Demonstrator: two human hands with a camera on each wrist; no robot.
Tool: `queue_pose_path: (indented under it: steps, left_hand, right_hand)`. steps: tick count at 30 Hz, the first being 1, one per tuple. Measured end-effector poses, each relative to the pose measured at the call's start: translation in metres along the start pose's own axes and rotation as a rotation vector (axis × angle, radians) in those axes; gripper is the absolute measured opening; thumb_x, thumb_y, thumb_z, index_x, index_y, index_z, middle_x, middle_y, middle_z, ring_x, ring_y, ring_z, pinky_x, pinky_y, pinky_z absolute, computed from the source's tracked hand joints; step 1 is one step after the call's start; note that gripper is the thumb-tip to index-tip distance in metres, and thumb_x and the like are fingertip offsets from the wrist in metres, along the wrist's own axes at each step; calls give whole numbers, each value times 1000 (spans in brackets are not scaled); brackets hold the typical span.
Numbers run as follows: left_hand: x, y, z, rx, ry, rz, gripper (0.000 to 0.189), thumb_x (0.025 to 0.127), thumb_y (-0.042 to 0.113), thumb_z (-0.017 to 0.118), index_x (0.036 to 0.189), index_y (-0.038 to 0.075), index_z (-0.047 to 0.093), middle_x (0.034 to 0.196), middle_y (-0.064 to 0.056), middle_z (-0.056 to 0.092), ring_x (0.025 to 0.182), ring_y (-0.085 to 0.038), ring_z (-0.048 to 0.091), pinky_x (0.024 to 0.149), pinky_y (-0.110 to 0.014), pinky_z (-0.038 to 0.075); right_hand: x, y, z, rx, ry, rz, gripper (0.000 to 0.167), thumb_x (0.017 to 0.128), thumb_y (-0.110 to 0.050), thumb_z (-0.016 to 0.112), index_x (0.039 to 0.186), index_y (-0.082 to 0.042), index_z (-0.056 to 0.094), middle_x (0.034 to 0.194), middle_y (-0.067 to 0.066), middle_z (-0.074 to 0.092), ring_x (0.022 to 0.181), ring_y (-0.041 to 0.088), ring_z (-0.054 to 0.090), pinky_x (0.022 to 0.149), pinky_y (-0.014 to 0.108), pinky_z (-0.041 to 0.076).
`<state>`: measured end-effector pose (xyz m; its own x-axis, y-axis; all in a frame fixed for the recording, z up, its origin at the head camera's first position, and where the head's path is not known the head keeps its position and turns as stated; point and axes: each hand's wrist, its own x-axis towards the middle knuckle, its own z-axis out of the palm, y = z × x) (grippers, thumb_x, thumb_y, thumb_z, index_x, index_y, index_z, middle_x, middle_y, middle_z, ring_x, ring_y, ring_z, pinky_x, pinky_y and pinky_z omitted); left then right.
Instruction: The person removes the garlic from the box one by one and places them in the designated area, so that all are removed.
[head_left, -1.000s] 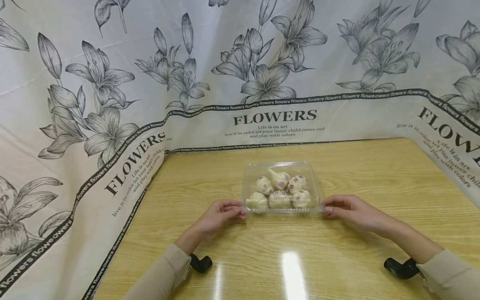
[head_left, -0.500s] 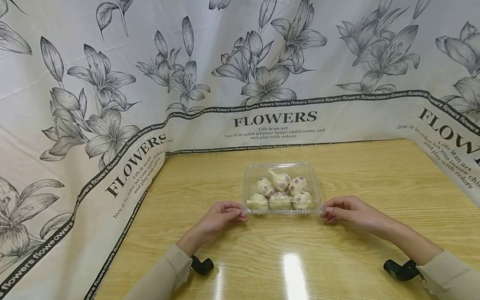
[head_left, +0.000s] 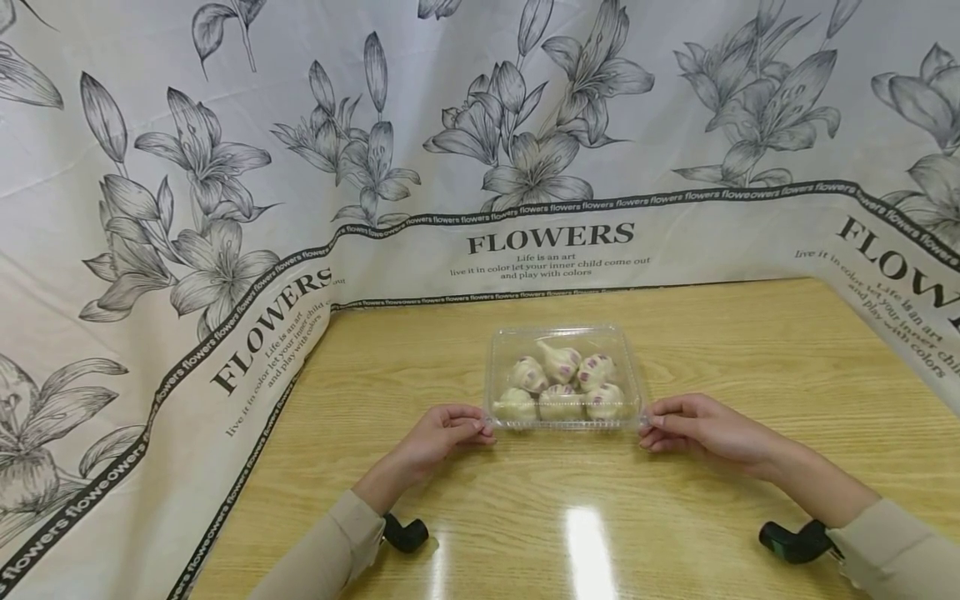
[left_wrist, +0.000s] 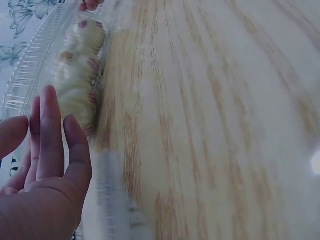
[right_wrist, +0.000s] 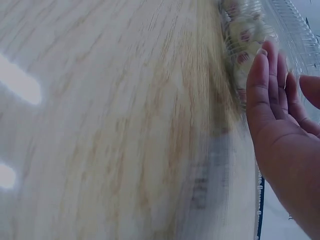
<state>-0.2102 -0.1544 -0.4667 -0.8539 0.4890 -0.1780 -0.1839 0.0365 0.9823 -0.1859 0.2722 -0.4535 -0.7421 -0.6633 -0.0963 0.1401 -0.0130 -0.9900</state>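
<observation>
A clear plastic clamshell container point(head_left: 562, 333) stands on the table with its lid down, and several garlic bulbs point(head_left: 558, 402) with purple markings show through it. At its near left corner, my left hand point(head_left: 438, 433) pinches the rim between thumb and fingers. My right hand point(head_left: 701, 425) pinches the near right corner likewise. In the left wrist view, the left hand point(left_wrist: 55, 165) has its other fingers extended beside the container. The right wrist view shows the right hand point(right_wrist: 280, 115) with long, nearly straight fingers along the container's side. The exact contact at both corners is partly hidden.
The wooden table point(head_left: 510, 517) extends around the container and reflects light near its front. A white cloth point(head_left: 555, 250) printed with flowers and lettering borders the table at the back and sides. Black devices point(head_left: 405, 533) are worn at both wrists.
The container and both hands appear slightly lower in the head view than a second ago, as does the background. The right hand and wrist have shifted a little more; the lid stays down.
</observation>
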Motion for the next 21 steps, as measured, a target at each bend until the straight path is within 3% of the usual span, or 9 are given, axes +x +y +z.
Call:
queue_pose_path:
  steps: [7,14,21]
  left_hand:
    - [-2,0,1,-43,-6,-17,23,105,1,54,124,-12,57,101,-7,73,96,-19,73,99,-40,56]
    - [-4,-2,-1,-48,17,-26,24,105,0,52,125,-13,57,100,-7,73,95,-18,73,98,-39,57]
    - [-2,-2,-1,-46,8,-21,27,105,0,54,127,-14,56,108,-15,72,98,-20,73,100,-41,55]
  right_hand:
    - [1,-2,2,115,-4,53,30,110,-6,43,127,17,51,117,19,66,109,22,68,98,35,56]
    - [7,-5,7,88,15,87,31,110,-7,43,126,19,48,118,21,63,109,22,67,98,35,56]
    - [7,-5,10,63,36,73,33,111,-7,41,126,23,45,118,21,62,111,23,67,98,35,56]
